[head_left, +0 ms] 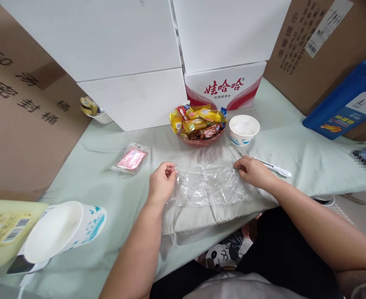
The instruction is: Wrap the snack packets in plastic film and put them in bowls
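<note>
Table covered in pale green cloth: supports work. Crinkled clear plastic film: lies near front edge of table; layer count cannot be told. Translucent pink bowl of wrapped snacks: beyond film, toward rear edge; keep film clear. Left hand: fingertips pinch film's far left corner. Right hand: pinches far right corner. Apply light, even sideways tension; avoid overhang at front edge. White printed paper cup: beside bowl; avoid knocking. Slim white cutter-like tool: just beside right hand; mind wrist.
</note>
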### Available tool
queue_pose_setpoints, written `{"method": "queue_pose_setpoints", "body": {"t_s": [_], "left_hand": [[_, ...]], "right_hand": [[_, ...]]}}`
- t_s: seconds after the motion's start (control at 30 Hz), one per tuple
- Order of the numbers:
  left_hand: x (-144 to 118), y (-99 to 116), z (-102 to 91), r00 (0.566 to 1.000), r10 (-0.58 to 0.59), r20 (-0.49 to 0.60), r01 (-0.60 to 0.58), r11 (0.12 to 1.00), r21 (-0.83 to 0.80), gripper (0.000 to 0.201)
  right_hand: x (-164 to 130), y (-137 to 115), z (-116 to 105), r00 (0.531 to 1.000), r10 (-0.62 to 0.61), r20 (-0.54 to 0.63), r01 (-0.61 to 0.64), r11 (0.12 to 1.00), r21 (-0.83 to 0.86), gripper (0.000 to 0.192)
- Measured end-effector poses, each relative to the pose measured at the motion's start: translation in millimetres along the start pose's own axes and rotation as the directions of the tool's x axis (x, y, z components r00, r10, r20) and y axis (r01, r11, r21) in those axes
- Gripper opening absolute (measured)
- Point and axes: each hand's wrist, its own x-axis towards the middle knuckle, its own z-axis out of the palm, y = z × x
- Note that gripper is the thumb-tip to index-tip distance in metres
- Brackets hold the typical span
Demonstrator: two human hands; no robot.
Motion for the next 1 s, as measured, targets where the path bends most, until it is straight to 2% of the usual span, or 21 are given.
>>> {"method": "queue_pose_setpoints", "body": {"t_s": [0.2, 0.3, 0.4, 0.47, 0.5, 0.57, 0.63, 0.67, 0.73, 0.8, 0.87, 0.9, 0.93, 0.97, 1.0], "left_hand": [[5.5, -1.2, 4.4, 1.0, 0.006, -0.029, 0.002, 0.963, 0.27, 0.019], [7.7, -2.0, 3.1, 0.999, 0.002, -0.047, 0.015, 0.935, 0.354, 0.016], [2.3, 1.0, 1.1, 0.973, 0.129, -0.193, -0.049, 0.926, 0.374, 0.015], [-6.5, 6.6, 3.2, 0.922, 0.303, -0.239, -0.202, 0.907, 0.371, 0.013], [-11.8, 10.2, 5.7, 0.894, 0.405, -0.19, -0.32, 0.876, 0.36, 0.015], [-22.2, 17.3, 13.4, 0.81, 0.584, 0.049, -0.571, 0.767, 0.294, 0.018], [-29.9, 22.1, 21.7, 0.703, 0.637, 0.316, -0.708, 0.672, 0.219, 0.028], [-32.3, 23.0, 25.1, 0.67, 0.615, 0.416, -0.728, 0.653, 0.208, 0.04], [-34.5, 22.6, 28.9, 0.66, 0.526, 0.536, -0.716, 0.657, 0.237, 0.061], [-34.4, 20.8, 29.4, 0.667, 0.454, 0.591, -0.691, 0.674, 0.262, 0.067], [-34.0, 19.8, 28.3, 0.669, 0.426, 0.609, -0.678, 0.685, 0.266, 0.067], [-34.0, 20.1, 27.7, 0.67, 0.422, 0.61, -0.675, 0.689, 0.265, 0.067], [-34.2, 20.7, 27.3, 0.671, 0.42, 0.611, -0.673, 0.691, 0.263, 0.067], [-34.7, 21.6, 27.1, 0.671, 0.417, 0.612, -0.671, 0.694, 0.263, 0.067], [-35.1, 22.5, 26.9, 0.673, 0.412, 0.614, -0.667, 0.696, 0.264, 0.066]], "right_hand": [[1.0, 0.9, 3.4, 1.0, 0.01, -0.005, -0.011, 0.999, -0.038, 0.031], [2.0, 1.6, 4.2, 1.0, 0.017, 0.0, -0.016, 0.998, -0.059, 0.031], [2.2, 0.3, 4.4, 1.0, 0.02, -0.002, -0.02, 0.997, -0.074, 0.031], [1.8, -2.6, 4.3, 1.0, 0.027, 0.001, -0.026, 0.996, -0.082, 0.03], [1.5, -4.4, 4.2, 1.0, 0.031, 0.004, -0.03, 0.996, -0.084, 0.03], [0.9, -7.3, 3.4, 0.999, 0.037, 0.012, -0.036, 0.996, -0.085, 0.03], [0.8, -7.1, 0.7, 0.999, 0.044, 0.02, -0.042, 0.994, -0.099, 0.031], [0.8, -5.2, -1.8, 0.998, 0.056, 0.026, -0.052, 0.991, -0.122, 0.031], [0.5, 1.3, -9.1, 0.993, 0.113, 0.02, -0.107, 0.972, -0.207, 0.032], [-1.2, 7.5, -18.2, 0.98, 0.196, -0.044, -0.2, 0.933, -0.298, 0.032], [-4.8, 7.4, -25.8, 0.965, 0.196, -0.172, -0.243, 0.914, -0.323, 0.031], [-7.4, 3.8, -28.0, 0.966, 0.132, -0.221, -0.197, 0.931, -0.307, 0.03], [-10.3, -2.1, -28.9, 0.972, 0.026, -0.235, -0.093, 0.955, -0.281, 0.029], [-13.4, -9.6, -28.5, 0.973, -0.11, -0.202, 0.059, 0.968, -0.245, 0.027], [-16.5, -17.6, -27.2, 0.96, -0.257, -0.114, 0.232, 0.953, -0.196, 0.025]]}}
